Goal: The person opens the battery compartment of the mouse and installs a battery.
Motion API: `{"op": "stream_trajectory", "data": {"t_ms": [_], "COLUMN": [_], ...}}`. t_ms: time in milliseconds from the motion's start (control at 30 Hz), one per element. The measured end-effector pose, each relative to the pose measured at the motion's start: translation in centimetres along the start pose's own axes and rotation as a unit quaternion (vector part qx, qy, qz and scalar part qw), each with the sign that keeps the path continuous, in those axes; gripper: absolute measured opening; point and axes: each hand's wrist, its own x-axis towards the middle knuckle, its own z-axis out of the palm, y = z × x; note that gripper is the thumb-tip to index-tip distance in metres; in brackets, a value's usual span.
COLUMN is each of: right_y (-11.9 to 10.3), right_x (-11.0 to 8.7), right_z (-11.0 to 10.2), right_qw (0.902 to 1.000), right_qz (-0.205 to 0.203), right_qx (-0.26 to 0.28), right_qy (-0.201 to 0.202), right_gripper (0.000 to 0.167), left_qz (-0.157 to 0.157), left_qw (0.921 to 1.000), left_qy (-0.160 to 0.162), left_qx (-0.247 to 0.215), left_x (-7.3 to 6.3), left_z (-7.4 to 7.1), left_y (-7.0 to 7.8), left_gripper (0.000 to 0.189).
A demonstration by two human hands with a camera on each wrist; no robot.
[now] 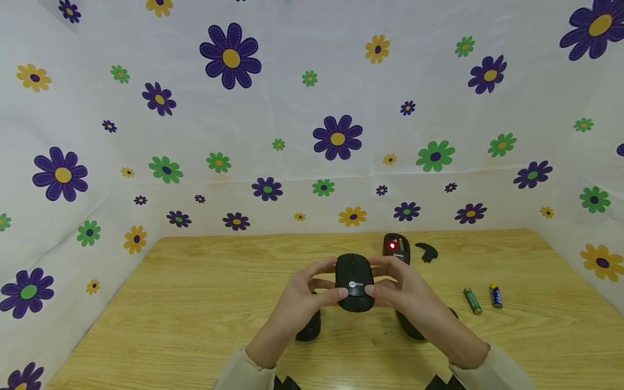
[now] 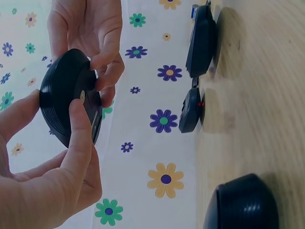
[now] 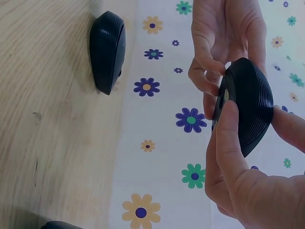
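Held up over the table is a black wireless computer mouse [image 1: 353, 276], its top and light logo toward the head camera. My left hand [image 1: 304, 290] pinches its left side, the thumb by the logo and the fingers along the edge. On the other side my right hand [image 1: 407, 287] grips it the same way. Both wrist views show the mouse [image 2: 59, 95] between the two hands, fingertips on its underside. Beneath my left hand, a second black mouse [image 1: 308, 329] is partly hidden. Another dark mouse [image 1: 409, 326] lies half covered by my right hand and forearm.
Behind my right hand an upturned mouse [image 1: 403, 244] shows a glowing red light and its battery slot. A curved black cover [image 1: 427, 252] lies beside it. Farther right are a green battery [image 1: 472, 301] and a blue battery [image 1: 495, 296]. A flowered cloth [image 1: 292, 114] surrounds the wooden table [image 1: 195, 303].
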Motion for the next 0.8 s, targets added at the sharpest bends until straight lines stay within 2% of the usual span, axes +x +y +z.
{"op": "stream_trajectory", "data": {"t_ms": [333,600,800], "right_y": [0.4,1.1,1.3], "right_x": [-1.1,-1.6,-1.7], "right_z": [-0.7,-1.0,-1.0], "right_qw": [0.9997,0.9992,0.9994], "right_qz": [0.007,0.015,0.021], "right_qx": [-0.020,-0.036,-0.028], "right_qy": [0.009,0.012,0.008], "right_gripper": [0.063,0.063,0.063], "left_qz": [0.011,-0.008,-0.007], "left_qw": [0.9996,0.9995,0.9993], "left_qy": [-0.006,-0.003,-0.008], "left_qx": [-0.026,-0.032,-0.035], "left_x": [-0.4,-0.7,-0.9], "left_z": [1.1,1.6,1.7], "left_y": [-0.4,-0.8,-1.0], "left_gripper": [0.060,0.062,0.064]}}
